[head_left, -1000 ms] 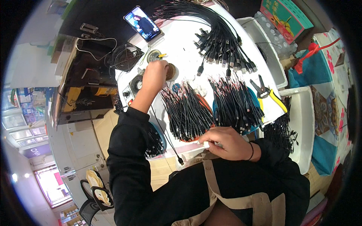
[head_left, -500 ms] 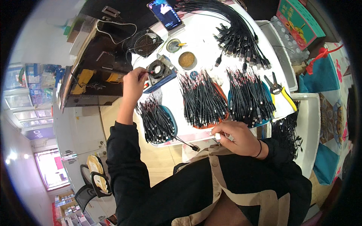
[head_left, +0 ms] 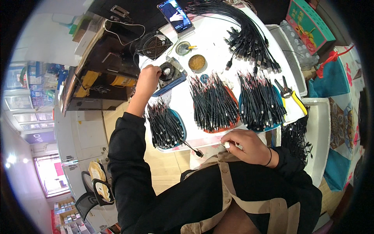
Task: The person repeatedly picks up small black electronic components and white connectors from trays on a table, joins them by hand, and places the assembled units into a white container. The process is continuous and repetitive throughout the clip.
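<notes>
My left hand (head_left: 149, 80) reaches to the left side of the table, its fingers closed beside a round black part (head_left: 166, 71) on a blue-grey device (head_left: 171, 83). What those fingers hold, if anything, is hidden. Close to my body, at the table's front edge, my right hand (head_left: 247, 147) pinches a small white piece (head_left: 226, 144) between thumb and fingers. Beyond it lie short black cables with stripped reddish ends, in an orange tray (head_left: 235, 102) and two blue trays, one to the left (head_left: 181, 124) and one to the right (head_left: 279, 102).
Yellow-handled wire strippers (head_left: 290, 95) lie at the right table edge. A round tin of amber material (head_left: 197, 62), a small dish (head_left: 182, 48), a fan (head_left: 155, 46) and a propped phone (head_left: 175, 16) stand farther back. A heap of USB cables (head_left: 249, 48) occupies the far right.
My left hand stays by the device, its fingers now lower and turned more over its edge. The right hand keeps its pinch near the front edge. The whole view has shifted slightly.
</notes>
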The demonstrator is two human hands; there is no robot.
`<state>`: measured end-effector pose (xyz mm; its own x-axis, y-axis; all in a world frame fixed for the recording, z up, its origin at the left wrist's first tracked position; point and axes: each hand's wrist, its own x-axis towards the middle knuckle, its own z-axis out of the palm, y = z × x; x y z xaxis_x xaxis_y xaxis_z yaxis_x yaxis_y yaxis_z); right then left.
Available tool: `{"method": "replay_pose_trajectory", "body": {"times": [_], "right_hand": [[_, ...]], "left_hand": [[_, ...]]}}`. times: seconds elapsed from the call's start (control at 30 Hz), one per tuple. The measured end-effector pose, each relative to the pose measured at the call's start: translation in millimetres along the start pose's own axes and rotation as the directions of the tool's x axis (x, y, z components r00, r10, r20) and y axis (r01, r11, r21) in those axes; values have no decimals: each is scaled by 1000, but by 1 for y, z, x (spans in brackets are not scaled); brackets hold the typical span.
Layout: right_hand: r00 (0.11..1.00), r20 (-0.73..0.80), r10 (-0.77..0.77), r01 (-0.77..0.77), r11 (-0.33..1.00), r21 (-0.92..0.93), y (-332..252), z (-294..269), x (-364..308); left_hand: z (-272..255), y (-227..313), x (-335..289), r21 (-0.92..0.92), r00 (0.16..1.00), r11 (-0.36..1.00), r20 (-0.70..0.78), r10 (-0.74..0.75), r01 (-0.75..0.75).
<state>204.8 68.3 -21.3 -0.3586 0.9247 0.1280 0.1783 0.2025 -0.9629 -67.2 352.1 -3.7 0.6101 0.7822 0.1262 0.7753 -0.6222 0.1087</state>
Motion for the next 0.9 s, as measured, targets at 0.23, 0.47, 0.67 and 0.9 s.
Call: {"method": "replay_pose_trajectory", "body": {"times": [0.23,0.47,0.67,0.9], "right_hand": [[996,-67,-62,60,998,-27,3,2,-1],[994,-97,-51,44,996,-73,-6,1,-12],[987,-157,-40,32,998,-53,-21,6,-10],[945,-196,-263,260,965,-37,-39,44,-14]], "left_hand": [[6,-1,10,196,991,980,133,11,-37],[-24,20,-5,6,998,1000,-64,2,-1],[-69,101,-72,-766,928,612,-59,-367,193],[-64,255,-131,-937,972,-349,97,-216,16]]}}
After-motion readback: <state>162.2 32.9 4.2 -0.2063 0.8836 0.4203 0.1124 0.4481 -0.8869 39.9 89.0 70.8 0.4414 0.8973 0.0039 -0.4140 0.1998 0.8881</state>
